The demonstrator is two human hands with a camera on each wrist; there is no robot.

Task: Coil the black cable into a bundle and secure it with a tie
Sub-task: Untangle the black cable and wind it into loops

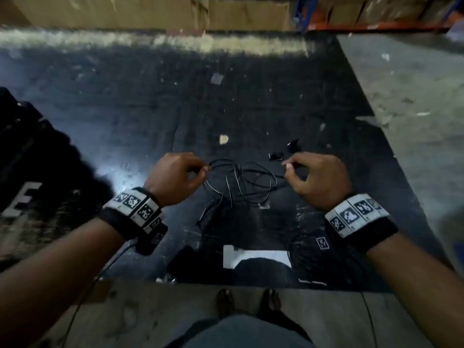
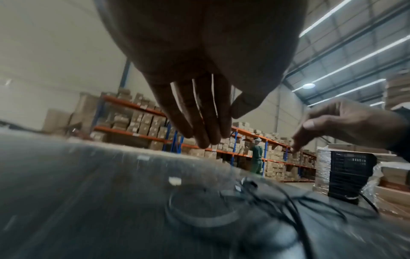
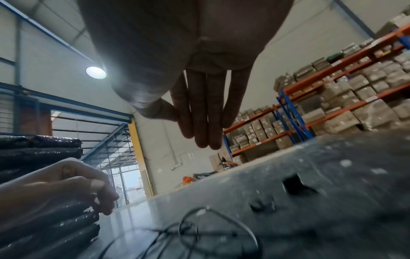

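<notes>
A thin black cable lies in loose, tangled loops on the dark table top, between my two hands. In the head view my left hand pinches the cable's left end with thumb and forefinger, just above the table. My right hand hovers at the right side of the loops, thumb pressed to the forefinger. Nothing shows between them. In the left wrist view the cable lies blurred below the left hand. In the right wrist view the right hand's fingers hang over the cable. No tie can be made out.
Two small black pieces lie just beyond the right hand. A second dark cable bundle and a white sheet sit near the table's front edge. Black wrapped rolls are stacked at the left. Shelves of cartons stand behind.
</notes>
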